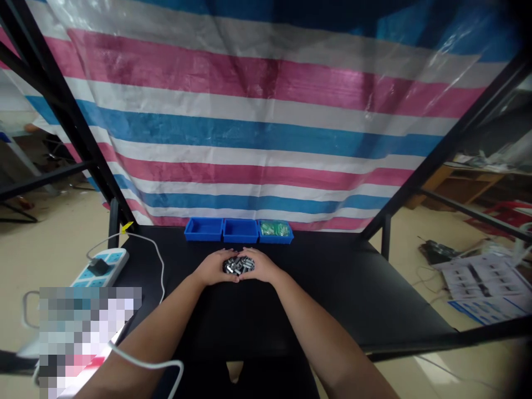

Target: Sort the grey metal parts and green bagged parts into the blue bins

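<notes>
My left hand and my right hand are cupped together on the black table, fingers curled round a heap of small grey metal parts between them. Just beyond the hands stand three small blue bins in a row: the left bin, the middle bin and the right bin, which holds greenish pieces.
A striped pink, white and blue tarp hangs behind the table in a black metal frame. A white power strip with a cable lies at the left edge. Papers lie on the floor at right.
</notes>
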Action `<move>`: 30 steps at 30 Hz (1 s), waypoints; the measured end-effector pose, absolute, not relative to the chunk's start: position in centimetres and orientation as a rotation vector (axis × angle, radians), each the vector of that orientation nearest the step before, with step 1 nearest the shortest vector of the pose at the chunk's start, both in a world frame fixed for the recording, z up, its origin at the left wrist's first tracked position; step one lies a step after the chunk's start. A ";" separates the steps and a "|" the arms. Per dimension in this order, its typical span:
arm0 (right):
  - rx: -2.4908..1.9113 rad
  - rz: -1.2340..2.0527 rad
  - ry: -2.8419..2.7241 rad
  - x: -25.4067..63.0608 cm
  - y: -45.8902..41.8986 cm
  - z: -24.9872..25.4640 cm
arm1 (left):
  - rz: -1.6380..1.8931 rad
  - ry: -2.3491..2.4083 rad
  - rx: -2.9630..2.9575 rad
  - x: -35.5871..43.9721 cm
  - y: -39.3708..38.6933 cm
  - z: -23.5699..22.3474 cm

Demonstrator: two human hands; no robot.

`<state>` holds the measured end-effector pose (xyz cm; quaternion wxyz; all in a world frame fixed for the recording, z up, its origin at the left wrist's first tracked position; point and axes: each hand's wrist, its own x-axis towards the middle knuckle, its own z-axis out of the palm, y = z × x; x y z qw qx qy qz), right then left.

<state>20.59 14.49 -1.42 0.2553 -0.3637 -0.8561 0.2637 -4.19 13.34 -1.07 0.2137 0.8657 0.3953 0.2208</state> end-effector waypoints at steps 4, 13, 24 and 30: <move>-0.993 0.672 -2.264 20.4 14.7 -2.0 | 0.661 1.102 2.367 -4.0 13.3 -0.9; -1.006 0.544 -2.223 19.7 14.4 -2.1 | 0.730 1.164 2.397 -3.3 13.1 -0.9; -1.038 0.560 -2.138 20.0 13.4 -1.7 | 0.826 1.054 2.385 -3.4 12.3 0.2; -1.025 0.513 -2.149 20.0 13.6 -1.6 | 0.860 1.017 2.421 -3.5 12.1 0.6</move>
